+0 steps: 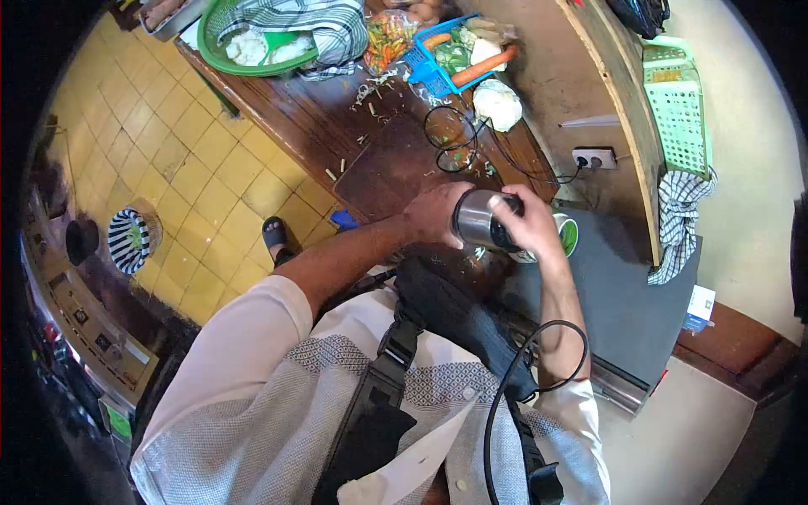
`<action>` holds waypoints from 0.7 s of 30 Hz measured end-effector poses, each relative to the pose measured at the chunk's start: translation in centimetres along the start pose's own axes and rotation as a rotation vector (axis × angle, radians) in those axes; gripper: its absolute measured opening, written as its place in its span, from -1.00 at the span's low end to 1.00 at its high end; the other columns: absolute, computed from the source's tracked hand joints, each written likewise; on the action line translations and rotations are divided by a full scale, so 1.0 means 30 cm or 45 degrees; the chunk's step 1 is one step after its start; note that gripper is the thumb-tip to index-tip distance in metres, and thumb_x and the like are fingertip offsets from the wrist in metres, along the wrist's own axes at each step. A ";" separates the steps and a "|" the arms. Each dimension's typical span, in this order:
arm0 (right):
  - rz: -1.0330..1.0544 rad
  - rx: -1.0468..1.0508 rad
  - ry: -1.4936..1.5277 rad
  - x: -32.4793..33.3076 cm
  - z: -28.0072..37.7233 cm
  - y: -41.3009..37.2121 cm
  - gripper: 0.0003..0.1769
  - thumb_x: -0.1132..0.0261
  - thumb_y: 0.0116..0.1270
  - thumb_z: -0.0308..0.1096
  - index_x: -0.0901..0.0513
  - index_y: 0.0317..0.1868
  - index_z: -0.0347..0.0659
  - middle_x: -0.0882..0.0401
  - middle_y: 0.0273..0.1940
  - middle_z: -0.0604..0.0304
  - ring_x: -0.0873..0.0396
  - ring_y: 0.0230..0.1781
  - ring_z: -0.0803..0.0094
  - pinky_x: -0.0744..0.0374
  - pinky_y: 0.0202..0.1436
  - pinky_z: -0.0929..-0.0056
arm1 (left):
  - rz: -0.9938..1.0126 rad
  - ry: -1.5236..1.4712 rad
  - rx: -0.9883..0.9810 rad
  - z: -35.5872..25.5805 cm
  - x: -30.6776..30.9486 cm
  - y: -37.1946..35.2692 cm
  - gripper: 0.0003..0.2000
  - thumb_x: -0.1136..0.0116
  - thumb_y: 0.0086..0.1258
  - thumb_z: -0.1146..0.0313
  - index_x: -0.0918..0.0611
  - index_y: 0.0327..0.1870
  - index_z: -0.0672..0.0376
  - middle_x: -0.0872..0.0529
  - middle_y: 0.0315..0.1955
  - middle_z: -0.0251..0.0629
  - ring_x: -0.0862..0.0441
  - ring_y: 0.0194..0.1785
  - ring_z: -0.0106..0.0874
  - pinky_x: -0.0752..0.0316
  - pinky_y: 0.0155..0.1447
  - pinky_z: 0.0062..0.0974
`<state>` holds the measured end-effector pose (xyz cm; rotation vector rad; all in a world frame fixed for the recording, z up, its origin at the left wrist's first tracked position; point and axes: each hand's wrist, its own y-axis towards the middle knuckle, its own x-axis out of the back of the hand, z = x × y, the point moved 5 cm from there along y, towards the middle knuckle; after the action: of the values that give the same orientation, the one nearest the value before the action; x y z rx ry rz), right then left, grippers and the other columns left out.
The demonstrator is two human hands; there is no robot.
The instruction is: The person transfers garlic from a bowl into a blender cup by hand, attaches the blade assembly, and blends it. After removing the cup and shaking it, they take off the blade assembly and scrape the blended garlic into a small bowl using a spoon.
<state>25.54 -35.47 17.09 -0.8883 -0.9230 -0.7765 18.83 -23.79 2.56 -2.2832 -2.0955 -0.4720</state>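
Observation:
A shiny steel cylinder with black ends (476, 220) is held sideways above the wooden table, between my two hands; its exact kind is not clear. My left hand (433, 215) is wrapped around its left end. My right hand (532, 225) grips the black part at its other end. Just beyond my right wrist stands a white container with something green inside (569, 236), partly hidden by the wrist. A thin black cable (450, 139) lies looped on the table behind my hands.
A green basket of rice (215, 50), a blue basket of vegetables (433, 80) and a cabbage (497, 105) stand at the back. The cable runs to a wall socket (594, 158). Scraps litter the table (303, 126). A sandalled foot (273, 231) is on the tiled floor.

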 end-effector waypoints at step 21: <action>-0.301 -0.301 -0.134 -0.032 -0.065 0.064 -0.36 -0.13 0.41 0.17 -0.70 -0.33 -0.36 -0.65 -0.40 -0.20 -0.64 -0.31 -0.03 -0.51 -0.13 0.15 | -0.181 0.340 1.127 0.625 0.654 -1.165 -0.52 -0.32 0.30 0.16 -0.51 0.18 0.15 -0.76 -0.16 -0.15 -0.74 -0.10 -0.21 -0.62 -0.01 -0.26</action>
<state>27.44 -36.22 15.04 -1.0453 -1.0557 -1.0661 -10.01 2.87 -17.79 -1.4838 -1.8058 0.1441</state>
